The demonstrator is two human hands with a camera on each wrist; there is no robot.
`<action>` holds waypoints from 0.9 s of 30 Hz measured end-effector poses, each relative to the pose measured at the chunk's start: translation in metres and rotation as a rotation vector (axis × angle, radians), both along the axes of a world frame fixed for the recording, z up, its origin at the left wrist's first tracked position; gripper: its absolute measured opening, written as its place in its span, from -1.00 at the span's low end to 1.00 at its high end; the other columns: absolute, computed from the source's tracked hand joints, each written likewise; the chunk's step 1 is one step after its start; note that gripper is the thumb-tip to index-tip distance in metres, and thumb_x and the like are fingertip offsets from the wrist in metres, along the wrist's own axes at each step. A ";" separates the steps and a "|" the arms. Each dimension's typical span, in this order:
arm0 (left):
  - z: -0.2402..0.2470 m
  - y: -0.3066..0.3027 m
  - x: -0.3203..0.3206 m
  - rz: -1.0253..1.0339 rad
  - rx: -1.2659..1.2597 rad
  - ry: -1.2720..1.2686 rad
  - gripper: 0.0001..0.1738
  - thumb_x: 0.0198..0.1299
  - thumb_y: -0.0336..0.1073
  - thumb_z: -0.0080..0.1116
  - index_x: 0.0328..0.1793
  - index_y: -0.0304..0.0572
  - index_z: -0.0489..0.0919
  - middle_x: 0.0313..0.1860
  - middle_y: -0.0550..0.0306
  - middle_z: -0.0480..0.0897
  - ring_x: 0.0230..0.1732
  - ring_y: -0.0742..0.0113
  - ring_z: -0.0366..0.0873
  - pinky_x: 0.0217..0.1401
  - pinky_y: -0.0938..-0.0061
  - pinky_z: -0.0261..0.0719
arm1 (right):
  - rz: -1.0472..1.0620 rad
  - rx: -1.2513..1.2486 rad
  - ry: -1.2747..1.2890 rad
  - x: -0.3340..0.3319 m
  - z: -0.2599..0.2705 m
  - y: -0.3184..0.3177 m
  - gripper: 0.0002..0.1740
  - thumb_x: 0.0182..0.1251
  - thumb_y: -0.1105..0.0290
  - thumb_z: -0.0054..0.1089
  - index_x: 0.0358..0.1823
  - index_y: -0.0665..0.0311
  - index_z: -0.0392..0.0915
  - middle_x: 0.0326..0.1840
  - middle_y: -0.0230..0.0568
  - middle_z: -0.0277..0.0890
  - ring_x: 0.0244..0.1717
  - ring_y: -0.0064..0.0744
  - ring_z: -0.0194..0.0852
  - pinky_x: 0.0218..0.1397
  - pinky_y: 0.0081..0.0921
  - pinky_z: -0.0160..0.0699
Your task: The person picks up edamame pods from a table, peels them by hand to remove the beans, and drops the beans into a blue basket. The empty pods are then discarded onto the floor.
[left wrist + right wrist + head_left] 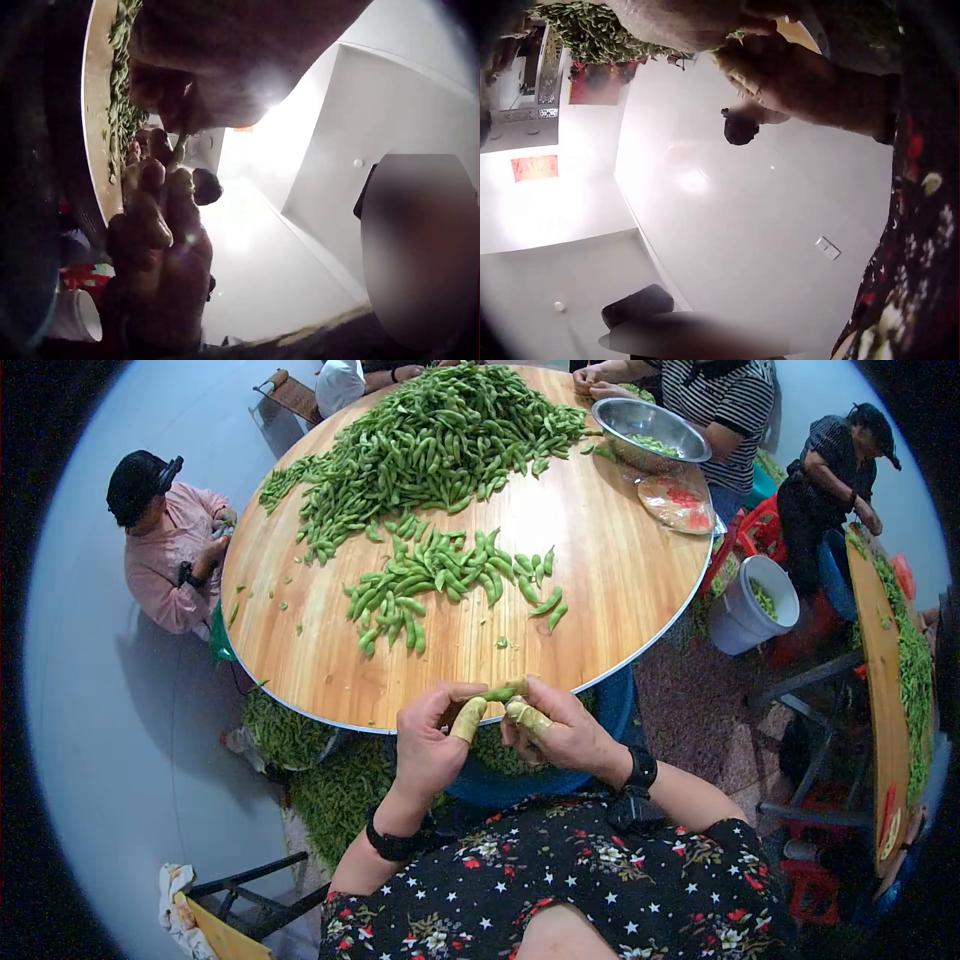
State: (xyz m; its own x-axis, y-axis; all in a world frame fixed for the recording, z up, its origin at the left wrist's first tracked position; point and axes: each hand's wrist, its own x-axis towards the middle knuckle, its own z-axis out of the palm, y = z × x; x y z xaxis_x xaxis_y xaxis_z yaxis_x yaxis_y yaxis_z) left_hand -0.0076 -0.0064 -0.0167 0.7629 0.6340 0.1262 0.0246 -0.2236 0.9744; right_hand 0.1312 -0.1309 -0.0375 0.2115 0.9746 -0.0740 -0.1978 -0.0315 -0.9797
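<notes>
As the left hand (430, 745) and the right hand (572, 735) held it in pinching grips, the small pod (499, 693) looked slender and green; it was between them, by the near edge of the table (620, 600).

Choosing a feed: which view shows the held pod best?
The head view: the soybean pod shows well lit between left hand and right hand. The left wrist view shows a thin green part; the right wrist view, nothing clear.

No readable text or numbers
</notes>
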 end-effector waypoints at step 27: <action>-0.003 0.003 0.014 -0.059 -0.091 0.058 -0.60 0.32 -0.50 -0.03 0.28 -0.28 0.48 -0.33 0.23 0.58 -0.36 0.59 0.38 -0.26 0.62 0.42 | 0.004 -0.012 0.176 0.015 0.015 0.007 -0.61 0.53 0.23 -0.16 0.27 0.24 0.21 -0.35 -0.28 0.48 -0.63 -0.57 0.42 -0.64 -0.68 0.34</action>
State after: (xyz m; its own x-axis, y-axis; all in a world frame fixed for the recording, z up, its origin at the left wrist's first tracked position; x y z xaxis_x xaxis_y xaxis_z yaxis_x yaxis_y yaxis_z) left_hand 0.0060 -0.0038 -0.0193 0.8034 0.5949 0.0250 0.0710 -0.1374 0.9880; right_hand 0.1463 -0.1238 -0.0227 0.1905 0.9742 -0.1213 -0.3657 -0.0442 -0.9297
